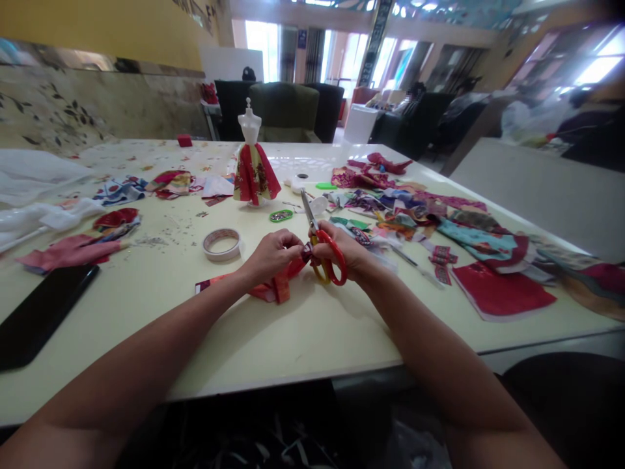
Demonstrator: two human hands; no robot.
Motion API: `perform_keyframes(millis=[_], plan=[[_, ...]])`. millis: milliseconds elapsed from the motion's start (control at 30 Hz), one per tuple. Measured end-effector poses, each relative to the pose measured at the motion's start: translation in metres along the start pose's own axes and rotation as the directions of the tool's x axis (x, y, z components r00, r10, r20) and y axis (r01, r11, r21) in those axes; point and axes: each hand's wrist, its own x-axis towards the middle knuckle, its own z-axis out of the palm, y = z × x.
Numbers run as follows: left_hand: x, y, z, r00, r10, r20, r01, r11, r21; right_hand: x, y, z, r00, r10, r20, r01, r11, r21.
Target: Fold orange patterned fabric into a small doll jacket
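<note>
Near the middle of the table, my left hand (277,254) pinches a strip of red and orange patterned fabric (279,286), whose lower part lies on the tabletop. Close on its right, my right hand (342,246) is wrapped round scissors (336,260) with red and yellow handles. Their metal blades point up and away from me. A dark, bunched end of the fabric sits between the two hands, touching the fingers. Behind my left hand lies a roll of tape (221,245); a green dish of pins (281,215) is farther back.
A small white mannequin (250,127) in a red and yellow skirt stands at the back. Fabric scraps (405,202) spread over the right side, near a red cloth (500,290). A black phone (46,312) lies left. Chairs (283,107) and people are beyond the table (234,365).
</note>
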Motion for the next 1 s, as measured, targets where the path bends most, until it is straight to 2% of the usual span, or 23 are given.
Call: perform_keyframes(millis=[100, 167, 400, 733, 900, 1000], plan=[[-0.001, 0.002, -0.003, 0.998, 0.027, 0.063, -0.022, 0.997, -0.077, 0.001, 0.002, -0.002, 1.000, -0.015, 0.018, 0.015, 0.999, 0.044], [-0.002, 0.003, -0.003, 0.997, 0.025, 0.068, -0.019, 0.997, -0.081, 0.001, 0.004, -0.005, 0.999, -0.028, 0.028, 0.027, 0.999, 0.039], [-0.001, -0.003, 0.001, 1.000, 0.017, 0.018, -0.015, 0.998, -0.067, 0.003, 0.010, -0.010, 0.996, -0.058, 0.062, 0.056, 0.998, 0.022], [0.001, -0.004, 0.003, 0.999, -0.021, -0.026, 0.021, 1.000, -0.006, 0.000, 0.003, -0.001, 0.997, -0.037, 0.062, 0.037, 0.999, -0.013], [0.007, -0.010, -0.011, 0.992, 0.001, -0.130, 0.008, 0.998, 0.067, -0.002, -0.004, 0.000, 0.998, -0.016, 0.064, 0.014, 0.999, 0.036], [0.007, -0.009, -0.020, 0.993, 0.049, -0.107, -0.042, 0.997, 0.064, -0.003, -0.006, -0.001, 0.997, -0.023, 0.078, 0.019, 0.999, 0.047]])
